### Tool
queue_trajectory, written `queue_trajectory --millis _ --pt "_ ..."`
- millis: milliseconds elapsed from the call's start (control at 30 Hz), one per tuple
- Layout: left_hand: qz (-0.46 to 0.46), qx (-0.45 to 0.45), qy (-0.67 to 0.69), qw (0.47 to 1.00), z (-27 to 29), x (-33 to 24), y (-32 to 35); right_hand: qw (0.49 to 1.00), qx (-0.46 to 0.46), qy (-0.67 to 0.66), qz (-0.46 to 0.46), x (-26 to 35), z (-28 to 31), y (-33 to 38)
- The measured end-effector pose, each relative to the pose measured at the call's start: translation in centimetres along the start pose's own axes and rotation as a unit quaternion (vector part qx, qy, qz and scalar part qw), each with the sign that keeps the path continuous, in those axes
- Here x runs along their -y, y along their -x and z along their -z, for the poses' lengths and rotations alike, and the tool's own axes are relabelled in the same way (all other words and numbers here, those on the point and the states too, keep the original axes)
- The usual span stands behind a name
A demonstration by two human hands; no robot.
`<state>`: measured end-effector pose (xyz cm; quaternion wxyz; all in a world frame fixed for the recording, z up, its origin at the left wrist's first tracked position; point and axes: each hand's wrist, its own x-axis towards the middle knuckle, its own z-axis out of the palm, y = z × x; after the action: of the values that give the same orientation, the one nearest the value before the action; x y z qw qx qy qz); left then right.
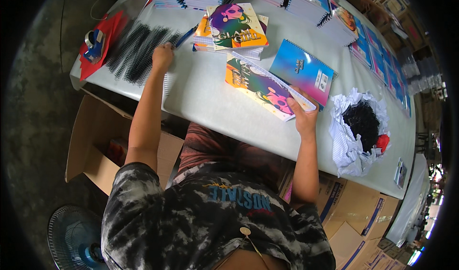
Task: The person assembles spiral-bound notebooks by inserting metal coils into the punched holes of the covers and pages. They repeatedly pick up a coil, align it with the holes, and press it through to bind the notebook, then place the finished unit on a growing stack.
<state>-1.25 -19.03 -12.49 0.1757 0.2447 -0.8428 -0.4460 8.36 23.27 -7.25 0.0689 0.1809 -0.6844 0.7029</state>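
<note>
White table (201,90) spans the frame's upper half. Near centre, the right hand (305,118) pinches 1 notebook (256,84) by its right end. At upper left, the left hand (163,58) meets the coils (138,50), grip unclear. 1 stack (239,28) stands upper centre; crumpled paper (342,121) lies right.

From here I see orange, green and purple on the held cover (258,87), black coils (142,55), a blue-to-pink notebook (289,65), a black shirt (189,224) blotched grey-white.
</note>
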Motion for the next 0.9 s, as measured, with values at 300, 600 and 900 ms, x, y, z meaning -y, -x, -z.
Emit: queue_trajectory --millis 300,600,900 --pt "0.192 0.364 0.443 0.797 0.4 -8.4 6.4 1.000 -0.008 -0.007 0.011 0.1 0.1 0.1" --pt "-0.185 0.347 0.206 0.896 0.0 -12.0 12.8 0.998 -0.021 0.063 0.024 -0.2 -0.1 0.1" --pt "-0.237 0.328 0.079 0.911 0.4 -12.6 11.6 0.997 -0.015 0.069 0.043 0.0 -0.4 0.3"
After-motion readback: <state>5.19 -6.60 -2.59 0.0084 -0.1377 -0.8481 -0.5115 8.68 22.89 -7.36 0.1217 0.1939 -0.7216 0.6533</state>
